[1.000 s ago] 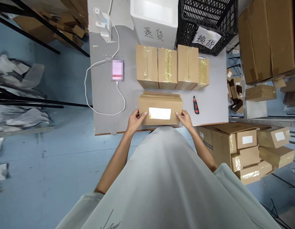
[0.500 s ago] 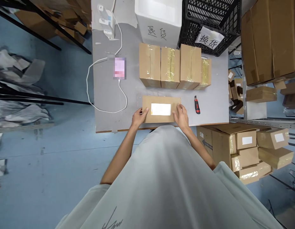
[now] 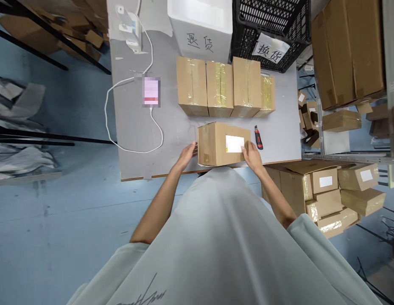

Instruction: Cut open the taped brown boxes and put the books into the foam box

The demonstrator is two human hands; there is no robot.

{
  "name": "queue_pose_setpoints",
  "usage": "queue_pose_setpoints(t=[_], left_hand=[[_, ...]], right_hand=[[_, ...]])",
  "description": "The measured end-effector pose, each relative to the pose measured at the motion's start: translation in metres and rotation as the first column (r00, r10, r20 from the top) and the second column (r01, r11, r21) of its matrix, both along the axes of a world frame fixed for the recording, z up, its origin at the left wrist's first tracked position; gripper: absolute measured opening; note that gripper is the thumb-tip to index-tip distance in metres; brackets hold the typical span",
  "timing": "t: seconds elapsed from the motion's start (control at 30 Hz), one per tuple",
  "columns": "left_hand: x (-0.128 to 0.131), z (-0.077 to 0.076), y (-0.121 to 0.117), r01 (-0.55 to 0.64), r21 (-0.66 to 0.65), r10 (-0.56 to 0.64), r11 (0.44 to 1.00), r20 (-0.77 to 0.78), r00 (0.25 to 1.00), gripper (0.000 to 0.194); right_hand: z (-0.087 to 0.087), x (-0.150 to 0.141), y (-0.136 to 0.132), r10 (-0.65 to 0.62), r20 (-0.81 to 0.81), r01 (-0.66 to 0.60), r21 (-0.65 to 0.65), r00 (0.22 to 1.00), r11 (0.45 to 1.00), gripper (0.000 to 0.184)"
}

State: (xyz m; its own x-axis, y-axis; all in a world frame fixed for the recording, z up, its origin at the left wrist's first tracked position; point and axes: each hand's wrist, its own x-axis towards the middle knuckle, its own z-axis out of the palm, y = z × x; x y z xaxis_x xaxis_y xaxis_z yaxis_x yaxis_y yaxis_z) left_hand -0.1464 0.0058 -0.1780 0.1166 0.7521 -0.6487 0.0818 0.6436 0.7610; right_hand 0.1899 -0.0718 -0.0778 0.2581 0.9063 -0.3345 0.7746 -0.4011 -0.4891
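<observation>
A cardboard box [image 3: 209, 146] with a white label [image 3: 235, 144] stands tilted at the table's front edge, showing its labelled face and its left end. My right hand [image 3: 253, 157] grips the box's right end, thumb beside the label and fingers at the edge. At the other end my left hand [image 3: 185, 156] is open, fingers stretched toward the box's left end; I cannot tell whether they touch it. Just right of the box lies a red and black box cutter [image 3: 258, 138].
Behind the box several taped cardboard boxes [image 3: 219, 89] stand in a row on the grey table [image 3: 133, 163]. Further back are a white bin [image 3: 199, 42] and a black crate [image 3: 273, 42]. A phone [image 3: 151, 91] on a white cable lies left. More boxes [image 3: 327, 195] are stacked right.
The box has turned from lying label-up to tilted, its left end now visible and its label further right. My left hand has come off its left edge; my right hand moved right with it.
</observation>
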Motion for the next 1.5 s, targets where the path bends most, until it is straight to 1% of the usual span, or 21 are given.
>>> queue_pose_setpoints(t=[0.1,0.17,0.23,0.33,0.4,0.47,0.53,0.63,0.73,0.8,0.9,1.0,1.03,1.1,1.17,1.2,1.27,1.3,1.37,1.43,1.5], left_hand=[[0.024,0.020,-0.006,0.089,0.058,-0.099,0.994,0.194,0.976,0.089],[0.037,0.036,-0.011,0.099,0.110,-0.123,0.989,0.236,0.964,0.094],[0.045,0.053,-0.014,0.088,0.196,-0.132,0.977,0.226,0.965,0.100],[0.044,0.083,-0.016,0.041,0.350,-0.093,0.936,0.135,0.987,0.099],[0.035,0.100,-0.017,0.044,0.407,-0.058,0.912,0.024,0.998,0.089],[0.024,0.111,-0.016,0.092,0.421,-0.046,0.902,-0.117,0.992,0.077],[0.013,0.114,-0.014,0.152,0.394,-0.055,0.906,-0.249,0.967,0.067],[0.001,0.104,-0.012,0.159,0.335,-0.050,0.929,-0.310,0.949,0.066],[-0.008,0.087,-0.014,0.103,0.339,-0.031,0.935,-0.211,0.977,0.076],[-0.012,0.072,-0.015,0.035,0.324,0.000,0.945,-0.108,0.994,0.079],[-0.014,0.044,-0.014,-0.114,0.162,0.114,0.980,0.011,0.993,0.081],[-0.009,0.015,-0.010,-0.183,-0.028,0.181,0.983,-0.045,0.982,0.070],[-0.006,0.007,-0.008,-0.183,-0.065,0.178,0.981,-0.079,0.981,0.065],[0.001,-0.004,-0.007,-0.164,-0.105,0.153,0.981,-0.112,0.982,0.058],[0.010,-0.010,-0.008,-0.124,-0.119,0.114,0.985,-0.082,0.990,0.054],[0.015,-0.011,-0.008,-0.098,-0.119,0.093,0.988,-0.048,0.994,0.053],[0.025,-0.010,-0.010,-0.043,-0.107,0.045,0.993,0.022,0.999,0.054],[0.031,-0.009,-0.011,-0.021,-0.095,0.026,0.995,0.049,0.998,0.055],[0.040,-0.006,-0.012,0.003,-0.072,0.002,0.997,0.075,0.997,0.061],[0.044,-0.003,-0.013,0.002,-0.051,0.002,0.999,0.073,0.997,0.068],[0.040,0.001,-0.013,-0.034,0.004,0.034,0.999,0.049,0.998,0.069]], right_hand=[[0.022,-0.001,-0.005,-0.024,-0.130,0.036,0.091,0.991,0.995,0.091],[0.035,-0.013,-0.006,-0.030,-0.218,0.061,0.137,0.975,0.989,0.088],[0.046,-0.025,-0.006,-0.016,-0.275,0.065,0.169,0.961,0.983,0.089],[0.055,-0.036,-0.001,-0.004,-0.409,0.097,0.205,0.912,0.974,0.099],[0.053,-0.039,0.004,0.000,-0.550,0.130,0.197,0.835,0.972,0.101],[0.045,-0.044,0.007,-0.002,-0.648,0.142,0.164,0.762,0.976,0.101],[0.034,-0.054,0.010,-0.023,-0.681,0.143,0.121,0.732,0.982,0.101],[0.019,-0.073,0.009,-0.056,-0.677,0.154,0.086,0.734,0.984,0.099],[0.014,-0.083,0.007,-0.059,-0.676,0.171,0.100,0.735,0.980,0.096],[0.014,-0.080,0.007,-0.057,-0.695,0.170,0.095,0.716,0.981,0.098],[0.015,-0.066,0.009,-0.039,-0.741,0.147,0.081,0.670,0.986,0.101],[0.015,-0.044,0.007,-0.042,-0.759,0.155,0.079,0.649,0.985,0.095],[0.016,-0.035,0.006,-0.060,-0.747,0.174,0.075,0.662,0.982,0.094],[0.020,-0.019,0.001,-0.117,-0.673,0.241,0.094,0.730,0.966,0.094],[0.027,-0.006,-0.006,-0.160,-0.538,0.293,0.170,0.827,0.941,0.089],[0.031,-0.002,-0.009,-0.162,-0.463,0.288,0.215,0.871,0.933,0.083],[0.040,0.000,-0.014,-0.113,-0.330,0.210,0.274,0.937,0.939,0.073],[0.044,-0.002,-0.015,-0.082,-0.277,0.162,0.278,0.957,0.947,0.071],[0.047,-0.006,-0.016,-0.055,-0.193,0.104,0.253,0.980,0.962,0.077],[0.046,-0.009,-0.015,-0.077,-0.158,0.110,0.212,0.984,0.971,0.088],[0.041,-0.007,-0.013,-0.113,-0.187,0.147,0.185,0.976,0.972,0.093]])
